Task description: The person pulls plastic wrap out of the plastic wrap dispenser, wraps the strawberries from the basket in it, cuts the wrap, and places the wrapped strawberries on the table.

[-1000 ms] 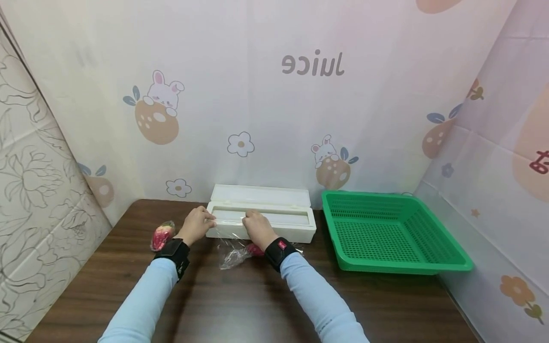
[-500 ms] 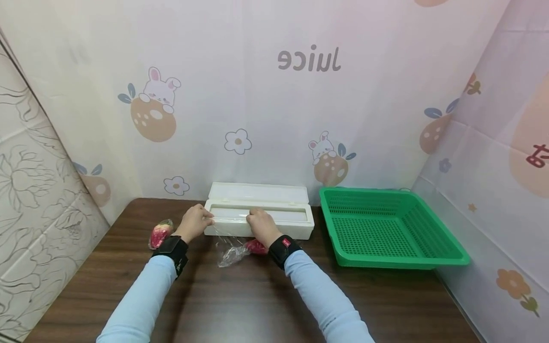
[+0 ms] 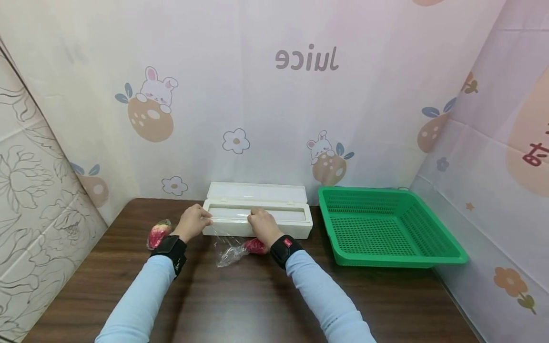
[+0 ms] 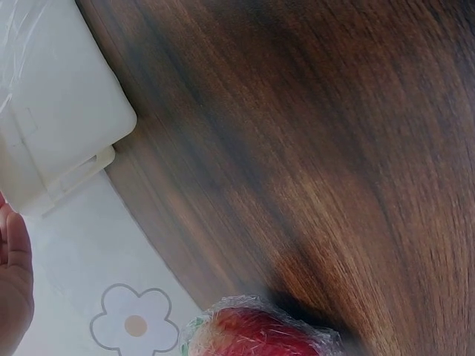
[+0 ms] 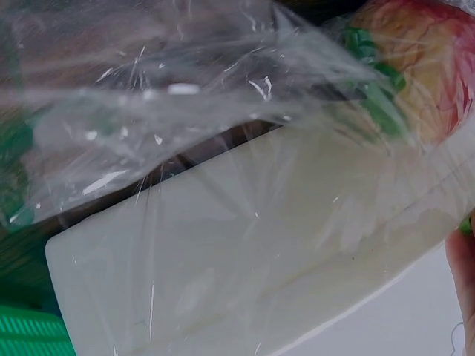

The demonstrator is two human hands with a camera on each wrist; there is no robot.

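A white cling film dispenser (image 3: 276, 228) stands with its lid raised at the back of the table. My left hand (image 3: 191, 223) pinches clear cling film (image 3: 223, 233) at the dispenser's left front corner. On the front rim, right of it, my right hand (image 3: 263, 227) has curled fingers, seemingly on the slide cutter, which they hide. Film hangs down the dispenser's front, over a red and yellow fruit (image 3: 256, 246) lying below my right hand; its green leaf (image 5: 382, 93) shows in the right wrist view. A second fruit (image 3: 159, 234), wrapped in film, lies left of my left hand.
A green plastic basket (image 3: 396, 261) stands to the right of the dispenser. The brown wooden table (image 3: 240, 300) ends against a patterned curtain (image 3: 257, 95) behind and a side wall covering (image 3: 493, 190) at right.
My right hand has slid a little to the right along the dispenser's front rim. The left hand stays at the left corner. The head view has shifted slightly.
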